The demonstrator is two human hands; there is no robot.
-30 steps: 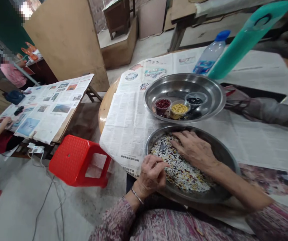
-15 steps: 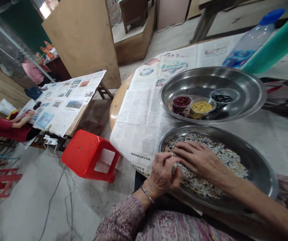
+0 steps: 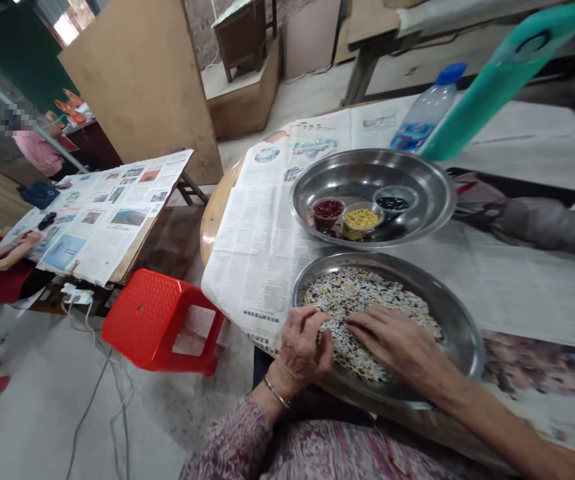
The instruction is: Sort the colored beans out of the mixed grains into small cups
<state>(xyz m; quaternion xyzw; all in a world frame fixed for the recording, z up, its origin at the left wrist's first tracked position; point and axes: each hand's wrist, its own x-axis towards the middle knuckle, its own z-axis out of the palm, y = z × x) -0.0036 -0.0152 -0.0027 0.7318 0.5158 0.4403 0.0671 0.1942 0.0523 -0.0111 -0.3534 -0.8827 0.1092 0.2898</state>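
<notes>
Resting on the mixed grains [image 3: 367, 290] in the near basin [image 3: 455, 320], the right hand [image 3: 392, 340] lies palm down, its fingers extended and lightly spread over the white, yellow and dark bits. The left hand [image 3: 305, 347], with a bracelet [image 3: 276, 392] at its wrist, is at the near basin's left side, fingers bent and thumb apart from them; whether it pinches any grains or grips the rim, I cannot tell. The grains cover much of the near basin's floor, with bare metal along its right side.

Just beyond the near basin is the far basin [image 3: 367, 165], which holds three clear cups: dark red beans [image 3: 328, 209], yellow bits [image 3: 361, 217] and black beans [image 3: 393, 203]. Farther beyond the near basin, toward the right, a blue-capped bottle [image 3: 423, 113] stands beside a long teal object [image 3: 497, 87], and a grey bundle [image 3: 542, 217] lies beyond and right of it. Newspaper [image 3: 252, 233] spreads under the near basin. Well to its left are a red stool [image 3: 142, 320] and, past that, a person's hands [image 3: 25, 243] at a paper-covered table [image 3: 97, 227], probably close together, though small and blurred.
</notes>
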